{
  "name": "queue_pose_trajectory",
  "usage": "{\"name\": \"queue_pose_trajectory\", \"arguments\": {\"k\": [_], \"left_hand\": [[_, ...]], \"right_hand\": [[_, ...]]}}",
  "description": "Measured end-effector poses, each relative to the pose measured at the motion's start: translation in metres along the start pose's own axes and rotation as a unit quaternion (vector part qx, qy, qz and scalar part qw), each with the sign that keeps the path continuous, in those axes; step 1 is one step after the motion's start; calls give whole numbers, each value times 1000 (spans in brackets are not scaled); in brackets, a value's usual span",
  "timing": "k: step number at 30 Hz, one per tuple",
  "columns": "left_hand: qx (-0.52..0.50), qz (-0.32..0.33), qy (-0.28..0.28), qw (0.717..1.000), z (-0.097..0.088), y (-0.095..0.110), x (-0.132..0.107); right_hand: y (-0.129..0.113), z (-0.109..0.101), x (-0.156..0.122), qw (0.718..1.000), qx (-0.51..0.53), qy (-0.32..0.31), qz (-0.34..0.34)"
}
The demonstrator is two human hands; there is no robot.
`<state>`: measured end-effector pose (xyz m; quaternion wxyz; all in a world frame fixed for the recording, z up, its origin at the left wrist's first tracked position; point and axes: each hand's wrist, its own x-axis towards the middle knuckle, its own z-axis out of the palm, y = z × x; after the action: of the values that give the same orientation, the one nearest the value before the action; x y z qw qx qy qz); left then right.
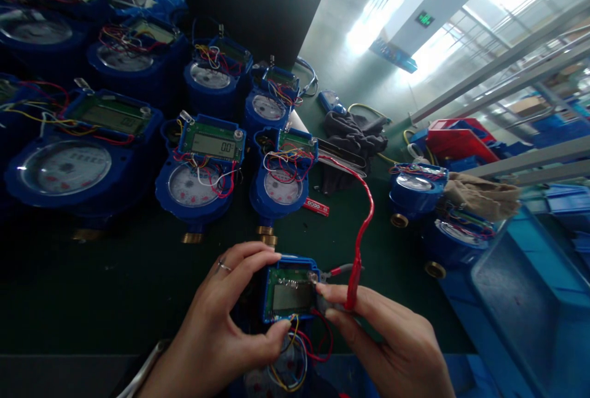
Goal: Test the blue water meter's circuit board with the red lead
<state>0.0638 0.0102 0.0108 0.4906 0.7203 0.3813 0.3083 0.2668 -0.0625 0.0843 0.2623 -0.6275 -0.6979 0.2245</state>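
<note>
The meter sits low on the worktop, between both hands, its display's long axis running 9 to 3 o'clock. The left hand pinches its 9 o'clock edge, thumb below, fingers above. The right hand is closed on a red lead at the 3 o'clock corner. Other meters crowd 12 o'clock; a blue bin blocks 3 o'clock.

LCD on meter: "00"
</note>
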Motion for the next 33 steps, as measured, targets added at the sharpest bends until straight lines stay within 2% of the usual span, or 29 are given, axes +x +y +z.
{"name": "queue_pose_trajectory", "arguments": {"k": [11,15,19,24,33], "left_hand": [[-3,2,13,1000,1,-1,0],[-10,6,16,1000,0,-2,1],[-30,-1,15,999,0,-1,1],[-36,-6,16,999,1,0,1],[-39,-10,14,999,0,-1,1]], "right_hand": [[4,4,-2,1000,0,10,5],[6,5,-5,999,41,9,20],[6,6,-11,990,108,56,69],[9,6,-9,995,84,45,7],[8,7,-7,998,62,30,5]]}}
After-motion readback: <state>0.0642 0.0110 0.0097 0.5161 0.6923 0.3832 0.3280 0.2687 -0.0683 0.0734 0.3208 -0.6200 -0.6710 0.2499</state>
